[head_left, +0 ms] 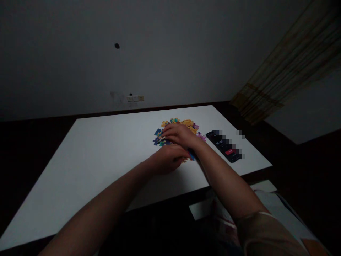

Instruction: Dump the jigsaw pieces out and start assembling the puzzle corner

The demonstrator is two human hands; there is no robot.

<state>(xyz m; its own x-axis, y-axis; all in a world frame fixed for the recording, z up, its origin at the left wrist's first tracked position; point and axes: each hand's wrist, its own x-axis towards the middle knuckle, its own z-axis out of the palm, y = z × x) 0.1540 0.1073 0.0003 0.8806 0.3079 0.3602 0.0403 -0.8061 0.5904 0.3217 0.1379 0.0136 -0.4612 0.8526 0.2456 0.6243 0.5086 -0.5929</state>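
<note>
A heap of colourful jigsaw puzzle pieces (188, 123) in yellow, blue, teal and purple lies on the white table. Over the heap reaches my right hand (180, 133), its fingers stretched to the left and slightly bent, with the tips touching pieces at the left side. Nearer to me, my left hand (169, 159) is curled, thumb and fingers pointing right under my right wrist. Close by its fingertips shows a blue and red puzzle piece (191, 155); what the fingers hold is hidden. Both hands cover part of the heap.
On the right of the white table (106, 153) lies a dark phone (222, 145) with a lit timer screen, partly pixelated. A wall with sockets (135, 98) stands behind, and a curtain (266, 96) hangs at right. Bags and papers (269, 201) sit below the front edge.
</note>
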